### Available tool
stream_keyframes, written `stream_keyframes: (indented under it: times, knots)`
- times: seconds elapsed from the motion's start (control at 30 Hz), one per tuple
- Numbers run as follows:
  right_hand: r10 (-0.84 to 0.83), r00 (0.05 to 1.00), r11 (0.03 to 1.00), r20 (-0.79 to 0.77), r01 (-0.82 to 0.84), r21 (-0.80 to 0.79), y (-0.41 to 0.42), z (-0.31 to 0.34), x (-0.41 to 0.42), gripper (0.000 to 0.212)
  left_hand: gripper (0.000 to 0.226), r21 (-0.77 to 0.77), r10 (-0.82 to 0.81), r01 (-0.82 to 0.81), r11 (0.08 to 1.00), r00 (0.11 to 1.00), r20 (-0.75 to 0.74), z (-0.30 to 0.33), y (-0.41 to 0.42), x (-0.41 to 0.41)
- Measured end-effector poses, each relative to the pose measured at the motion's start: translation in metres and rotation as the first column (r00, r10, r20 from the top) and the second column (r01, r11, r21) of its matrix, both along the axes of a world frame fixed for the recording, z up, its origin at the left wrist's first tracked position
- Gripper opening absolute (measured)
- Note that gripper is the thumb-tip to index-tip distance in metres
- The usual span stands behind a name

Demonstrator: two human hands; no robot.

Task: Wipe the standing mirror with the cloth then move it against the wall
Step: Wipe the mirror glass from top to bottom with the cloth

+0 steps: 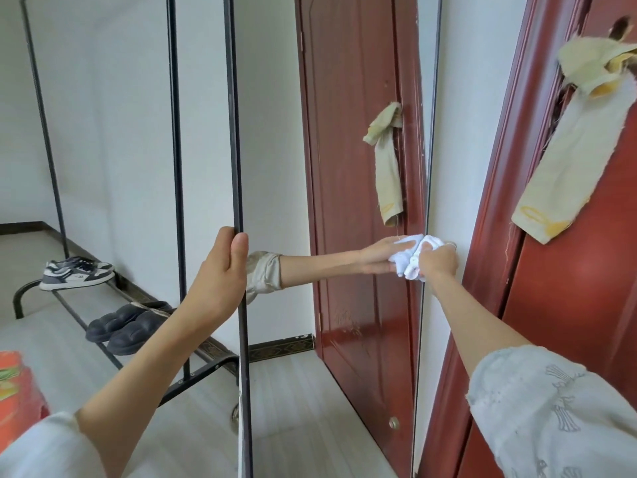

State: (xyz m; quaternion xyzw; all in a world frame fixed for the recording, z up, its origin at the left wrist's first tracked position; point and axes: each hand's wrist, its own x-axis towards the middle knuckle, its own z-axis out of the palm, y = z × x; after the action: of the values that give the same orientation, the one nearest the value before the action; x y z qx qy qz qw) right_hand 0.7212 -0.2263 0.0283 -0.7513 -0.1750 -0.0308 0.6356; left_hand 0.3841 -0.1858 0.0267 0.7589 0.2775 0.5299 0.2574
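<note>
I clamp left hand [220,270] fingers on mirror [331,201] frame, right hand [439,260] gripping cloth [410,262]; should press flat, overlap strokes.

No text, label, brand or number could be read anywhere. The yellow mark on the beige rag [565,160] hanging from the red door [586,305] was a looped figure, not legible lettering, and the orange package [17,388] at the left edge showed only blurred print.
</note>
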Motion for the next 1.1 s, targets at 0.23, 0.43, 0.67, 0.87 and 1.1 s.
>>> stream_keyframes:
  times: [0.23, 0.43, 0.67, 0.87, 1.1]
  knots:
    - [0.112, 0.947, 0.968, 0.300, -0.172, 0.183, 0.008, 0.024, -0.075, 0.035, 0.031, -0.024, -0.010, 0.010, 1.000, 1.000, 0.016, 0.002, -0.001, -0.003]
    - [0.310, 0.611, 0.845, 0.728, -0.529, 0.084, -0.004, 0.007, -0.199, 0.033, 0.031, -0.232, -0.171, 0.180, 0.956, 0.983, 0.059, 0.002, 0.003, -0.008]
    - [0.474, 0.275, 0.766, 0.836, -0.597, -0.238, -0.012, -0.004, -0.208, 0.036, 0.055, -0.458, -0.400, 0.410, 0.789, 0.908, 0.124, 0.016, 0.006, -0.021]
    - [0.391, 0.192, 0.803, 0.900, -0.549, -0.231, -0.007, 0.015, -0.206, 0.034, 0.055, -0.353, -0.254, 0.291, 0.889, 0.956, 0.147, 0.057, 0.009, -0.005]
    - [0.326, 0.459, 0.879, 0.826, -0.468, -0.087, 0.000, 0.039, -0.171, 0.030, 0.050, -0.099, 0.085, -0.091, 0.991, 0.994, -0.065, 0.065, 0.006, 0.001]
